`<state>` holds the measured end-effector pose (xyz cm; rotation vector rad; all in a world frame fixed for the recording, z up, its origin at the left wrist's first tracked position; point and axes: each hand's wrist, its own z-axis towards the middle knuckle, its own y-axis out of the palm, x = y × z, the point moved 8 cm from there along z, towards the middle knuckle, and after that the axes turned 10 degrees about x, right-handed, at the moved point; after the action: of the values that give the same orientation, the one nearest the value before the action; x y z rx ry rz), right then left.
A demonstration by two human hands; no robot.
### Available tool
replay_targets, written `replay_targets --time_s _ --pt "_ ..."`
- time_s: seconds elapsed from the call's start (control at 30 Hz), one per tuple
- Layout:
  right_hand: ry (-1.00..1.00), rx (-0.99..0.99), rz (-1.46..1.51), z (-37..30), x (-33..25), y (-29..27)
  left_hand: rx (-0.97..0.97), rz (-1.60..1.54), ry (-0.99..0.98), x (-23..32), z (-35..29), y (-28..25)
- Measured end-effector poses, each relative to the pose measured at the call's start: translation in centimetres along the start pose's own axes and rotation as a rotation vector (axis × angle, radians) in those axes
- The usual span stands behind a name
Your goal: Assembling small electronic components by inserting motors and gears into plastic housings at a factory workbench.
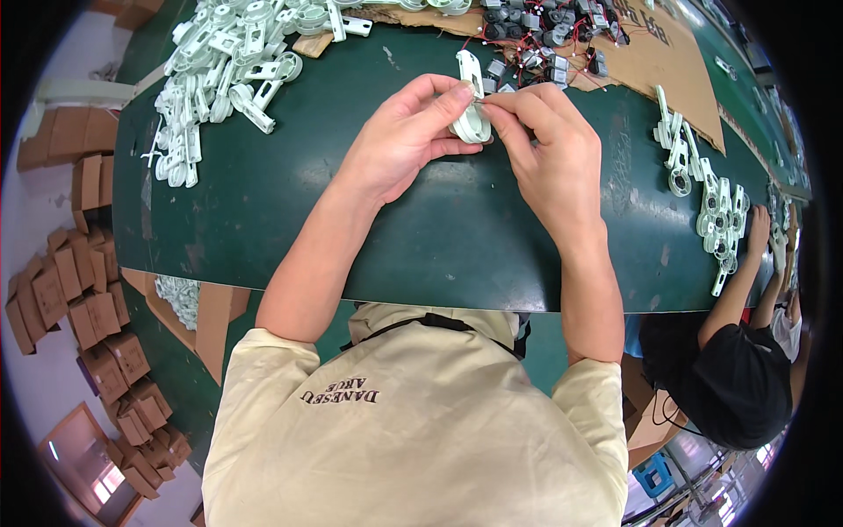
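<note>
Above the dark green table, my left hand (406,132) is closed around a pale green plastic housing (471,125), long-handled with a round end. It stands nearly upright between thumb and fingers. My right hand (551,145) meets it from the right, thumb and forefinger pinched together at the housing's middle. Whatever sits in that pinch is too small to make out. Just beyond the hands lies a heap of small grey motors (544,35) with red wires. At the far left spreads a big pile of similar pale green housings (230,57).
The motors rest on a flat cardboard sheet (672,66). More pale green parts (722,220) lie at the table's right, near a co-worker in a black shirt (724,378). An open carton (221,329) of pale parts stands below the table's left edge; stacked boxes (92,290) fill the left.
</note>
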<state>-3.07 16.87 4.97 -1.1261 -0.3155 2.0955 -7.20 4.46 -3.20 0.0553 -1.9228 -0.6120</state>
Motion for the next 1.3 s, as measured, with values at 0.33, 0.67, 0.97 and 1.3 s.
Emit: replay_targets --time_s 0.33,0.67,0.97,1.3 --pt "-0.193 0.070 -0.051 0.1 -1.0 -0.3 0.014 0.029 -0.066 0.1 -0.3 0.0" --pt "-0.060 -0.065 0.016 -0.1 0.0 0.4 0.027 0.016 0.005 0.3 0.0 -0.2" --pt "0.189 -0.078 0.041 -0.1 1.1 0.2 0.003 0.033 0.073 0.6 -0.1 0.5" --pt "0.304 -0.115 0.173 -0.3 1.5 0.1 0.033 0.064 0.180 1.3 -0.3 0.1"
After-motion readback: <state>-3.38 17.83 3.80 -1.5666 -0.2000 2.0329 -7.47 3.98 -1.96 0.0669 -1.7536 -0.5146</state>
